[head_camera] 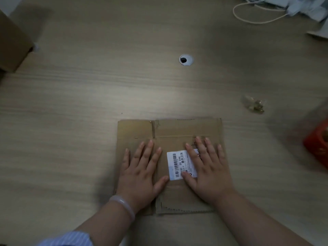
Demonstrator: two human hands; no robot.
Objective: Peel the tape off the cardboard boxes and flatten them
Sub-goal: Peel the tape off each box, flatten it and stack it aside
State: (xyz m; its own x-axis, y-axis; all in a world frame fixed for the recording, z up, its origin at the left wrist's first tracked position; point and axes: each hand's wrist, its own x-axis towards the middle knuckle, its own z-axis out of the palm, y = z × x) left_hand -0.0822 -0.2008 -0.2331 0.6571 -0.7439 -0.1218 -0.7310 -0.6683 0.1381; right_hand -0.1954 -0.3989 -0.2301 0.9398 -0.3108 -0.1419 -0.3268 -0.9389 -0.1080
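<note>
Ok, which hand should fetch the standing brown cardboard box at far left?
Left. The left hand presses the left side of the flattened brown cardboard box, nearer the standing brown cardboard box; the right hand would likely cross over.

The flattened box (170,139) is matt brown cardboard bearing a smooth white paper label (177,166) (barcode printed), on a pale wood-grain tabletop (88,96).

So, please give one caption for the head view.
Left hand and right hand press a flattened box onto the table.

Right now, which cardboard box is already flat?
The labelled box pressed by the left hand and right hand; the box at far left stands unflattened.
</note>
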